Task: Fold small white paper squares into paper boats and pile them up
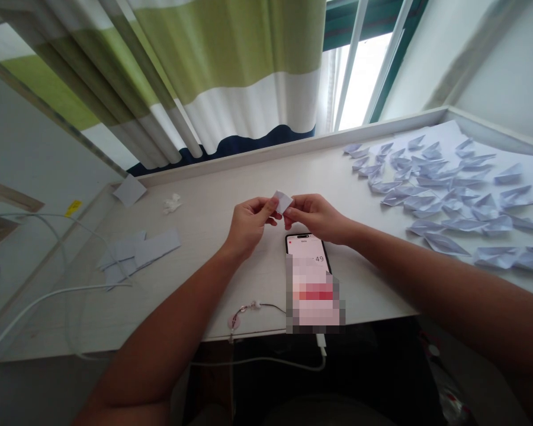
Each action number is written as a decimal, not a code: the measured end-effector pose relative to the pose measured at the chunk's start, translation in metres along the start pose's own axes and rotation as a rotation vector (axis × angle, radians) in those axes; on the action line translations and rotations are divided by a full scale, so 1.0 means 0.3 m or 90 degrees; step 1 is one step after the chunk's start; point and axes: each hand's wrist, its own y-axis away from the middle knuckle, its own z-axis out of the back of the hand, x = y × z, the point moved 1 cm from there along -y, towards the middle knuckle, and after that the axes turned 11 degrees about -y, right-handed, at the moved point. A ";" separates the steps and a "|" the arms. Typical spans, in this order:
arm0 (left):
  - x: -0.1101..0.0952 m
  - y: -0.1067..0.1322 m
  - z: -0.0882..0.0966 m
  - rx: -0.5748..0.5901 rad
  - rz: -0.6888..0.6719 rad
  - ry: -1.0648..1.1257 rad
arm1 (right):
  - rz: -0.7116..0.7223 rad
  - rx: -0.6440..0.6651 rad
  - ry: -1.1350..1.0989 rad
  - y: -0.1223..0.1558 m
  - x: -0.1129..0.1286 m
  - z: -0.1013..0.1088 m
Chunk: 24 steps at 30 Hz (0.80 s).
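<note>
Between my two hands, above the middle of the white desk, is a small folded piece of white paper [283, 203], turned so that it looks like a diamond. My left hand [252, 222] pinches its left side, thumb on top. From the other side my right hand [313, 214] grips its right corner between thumb and fingers. Just below the hands lies a phone [308, 251] with its screen lit and partly blurred out. Many folded paper boats [448, 183] lie spread over the right part of the desk.
Flat paper sheets [155, 248] lie at the left, with a crumpled tissue [172, 203] and a paper square [129, 190] farther back. A white cable [266, 360] runs to the phone, and a beaded strap [234, 320] lies by the front edge. A raised rim [249, 157] bounds the desk's back.
</note>
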 end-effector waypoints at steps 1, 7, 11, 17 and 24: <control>-0.004 0.002 0.000 -0.002 -0.009 -0.015 | -0.007 0.005 0.008 0.000 0.000 0.001; -0.029 0.003 0.011 0.014 -0.040 -0.076 | -0.034 -0.029 0.114 0.008 0.007 -0.009; -0.032 0.001 0.017 0.007 -0.035 -0.073 | 0.019 -0.093 0.206 0.013 0.007 -0.011; -0.022 0.002 0.019 0.037 0.007 -0.035 | 0.249 -0.050 0.367 0.013 0.028 0.022; -0.045 0.012 0.014 0.024 -0.071 -0.005 | 0.309 -0.055 0.351 0.014 0.040 0.041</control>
